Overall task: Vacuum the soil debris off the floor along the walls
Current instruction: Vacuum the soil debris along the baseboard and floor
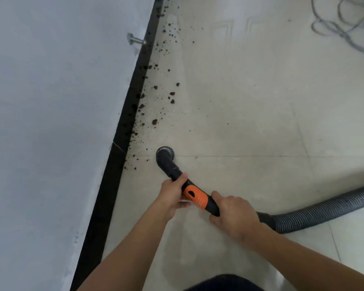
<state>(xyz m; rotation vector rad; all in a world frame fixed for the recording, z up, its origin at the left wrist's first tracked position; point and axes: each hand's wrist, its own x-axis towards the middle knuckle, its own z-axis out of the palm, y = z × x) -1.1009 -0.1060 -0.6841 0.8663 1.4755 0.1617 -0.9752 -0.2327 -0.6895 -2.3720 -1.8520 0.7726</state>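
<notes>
Orange marks the collar on the black vacuum wand, and you have one hand on each side of it. Your left hand curls round the tube just ahead of the collar. Your right hand wraps the tube behind it, close to where the grey ribbed hose joins. That split grip looks deliberate: the front hand steers the tip while the rear hand takes the weight and drag of the hose, which trails off to your right across the floor.

The round brush nozzle sits down on the tile, just beside the nearest specks and a little out from the black baseboard. The soil debris lies in a band along that baseboard, at the foot of the pale wall. It starts near the nozzle and runs away from you towards the far end, with the larger clumps midway and fine grains packed tight into the edge.

Almost all of the soil seems uncollected, so I judge you are at the start of this stretch. Angling the wand towards the wall should let the brush reach the crumbs wedged against the baseboard. Mind the metal door stop sticking out of the wall further on, and the loose grey cable coiled well apart at the far right.
</notes>
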